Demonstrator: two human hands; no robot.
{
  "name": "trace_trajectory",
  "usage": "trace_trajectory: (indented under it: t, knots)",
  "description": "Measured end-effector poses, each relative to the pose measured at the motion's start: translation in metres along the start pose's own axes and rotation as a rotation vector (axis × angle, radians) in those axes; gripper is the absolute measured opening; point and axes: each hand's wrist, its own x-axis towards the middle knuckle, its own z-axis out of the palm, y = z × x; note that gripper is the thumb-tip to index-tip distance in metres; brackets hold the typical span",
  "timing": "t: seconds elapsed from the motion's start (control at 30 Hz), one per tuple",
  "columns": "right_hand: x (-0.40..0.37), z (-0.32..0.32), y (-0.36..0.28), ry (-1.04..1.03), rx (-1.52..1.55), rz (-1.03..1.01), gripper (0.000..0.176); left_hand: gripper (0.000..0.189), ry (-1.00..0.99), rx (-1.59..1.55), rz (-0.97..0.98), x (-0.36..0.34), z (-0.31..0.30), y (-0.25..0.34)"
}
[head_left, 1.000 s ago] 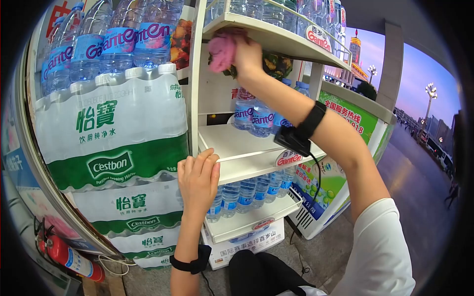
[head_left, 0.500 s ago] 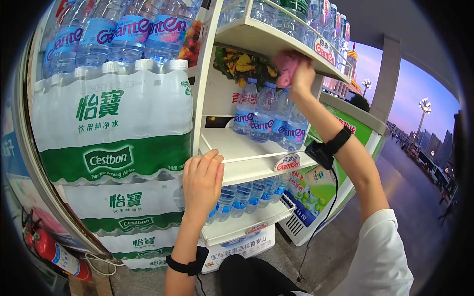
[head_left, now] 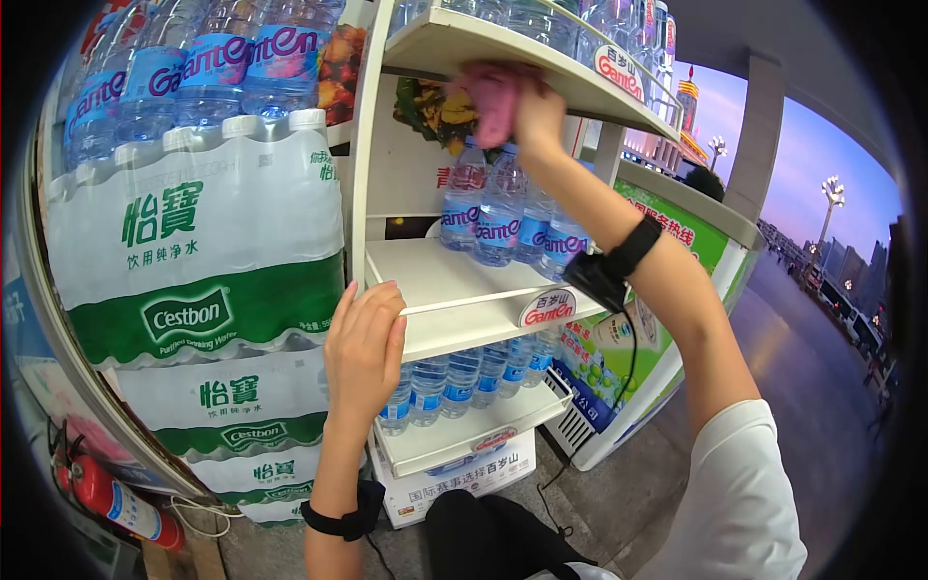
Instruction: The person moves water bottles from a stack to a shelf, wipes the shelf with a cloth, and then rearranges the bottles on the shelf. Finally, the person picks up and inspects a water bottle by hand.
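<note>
My right hand [head_left: 541,114] is closed on a pink cloth [head_left: 493,108], held up against the underside of the upper shelf [head_left: 454,53]. Motion blurs the cloth's far end. Just below it, several Ganten water bottles [head_left: 498,222] stand on the right half of the middle shelf [head_left: 425,275]. My left hand [head_left: 365,338] is curled over the front left corner of that shelf, its fingers around the white rail. Part of the rail is hidden beneath this hand.
Shrink-wrapped Cestbon water packs [head_left: 198,242] are stacked on the left, with large Ganten bottles [head_left: 217,63] on top. Smaller bottles [head_left: 459,382] line the lower shelf. A green-sided freezer [head_left: 667,232] stands at the right, and a fire extinguisher [head_left: 121,503] sits at lower left.
My right hand has moved left with the pink cloth under the upper shelf. My left hand keeps its place on the shelf corner while the whole view shifts slightly.
</note>
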Motion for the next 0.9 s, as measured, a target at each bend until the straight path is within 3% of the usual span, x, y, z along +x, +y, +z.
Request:
trace_trajectory:
  t: [0.1, 0.2, 0.3, 0.33, 0.4, 0.43, 0.47, 0.5, 0.53, 0.57, 0.6, 0.7, 0.73, 0.77, 0.83, 0.87, 0.9]
  knots:
    - [0.035, -0.051, 0.044, 0.128, -0.137, -0.043, 0.042, 0.010, -0.017, -0.035, -0.026, 0.000, 0.000, 0.002]
    - [0.049, -0.069, 0.059, 0.272, -0.084, 0.030, 0.041, 0.010, -0.031, -0.026, -0.037, 0.000, 0.000, 0.001]
    - [0.027, -0.052, 0.017, 0.174, 0.406, 0.233, 0.038, 0.010, -0.013, -0.014, -0.064, -0.001, 0.003, 0.003]
    - [0.029, -0.047, 0.017, -0.065, 0.442, 0.224, 0.037, 0.010, -0.005, -0.013, -0.075, -0.002, 0.006, 0.004]
    - [0.017, -0.023, 0.010, 0.009, 0.400, 0.185, 0.024, 0.010, -0.007, -0.007, -0.090, -0.001, 0.006, 0.006]
    - [0.026, -0.008, 0.025, -0.086, 0.552, 0.179, 0.020, 0.010, -0.011, -0.006, -0.098, -0.001, 0.006, 0.007]
    - [0.000, 0.002, -0.002, -0.042, 0.446, 0.148, 0.016, 0.012, -0.044, -0.001, -0.104, -0.001, 0.004, 0.009]
    - [0.008, 0.015, 0.011, -0.168, 0.398, 0.089, 0.017, 0.012, -0.056, 0.015, -0.103, 0.000, 0.003, 0.010]
    - [0.009, 0.037, 0.021, -0.088, 0.369, 0.037, 0.045, 0.013, -0.069, 0.033, -0.103, 0.000, 0.003, 0.011]
    - [0.013, 0.051, 0.025, -0.045, 0.262, 0.004, 0.044, 0.013, -0.079, 0.051, -0.104, 0.001, 0.002, 0.012]
    - [0.011, 0.050, 0.015, -0.074, 0.345, 0.139, 0.039, 0.014, -0.102, 0.059, -0.110, 0.002, 0.001, 0.012]
    - [0.026, 0.034, 0.037, -0.142, 0.219, -0.023, 0.034, 0.012, -0.135, 0.075, -0.118, 0.006, -0.003, 0.016]
    - [0.034, 0.027, 0.045, -0.017, 0.122, 0.015, 0.030, 0.012, -0.151, 0.071, -0.124, 0.004, -0.003, 0.014]
    - [0.046, 0.011, 0.052, -0.070, 0.297, 0.138, 0.027, 0.012, -0.157, 0.073, -0.132, 0.003, -0.003, 0.014]
    - [0.060, -0.025, 0.061, -0.112, 0.537, 0.169, 0.024, 0.013, -0.161, 0.073, -0.149, 0.003, -0.003, 0.015]
    - [0.067, -0.046, 0.067, -0.239, 0.765, 0.244, 0.025, 0.013, -0.155, 0.069, -0.155, 0.002, -0.002, 0.015]
    - [0.075, -0.063, 0.076, -0.183, 0.637, 0.216, 0.025, 0.014, -0.149, 0.064, -0.163, 0.001, 0.000, 0.015]
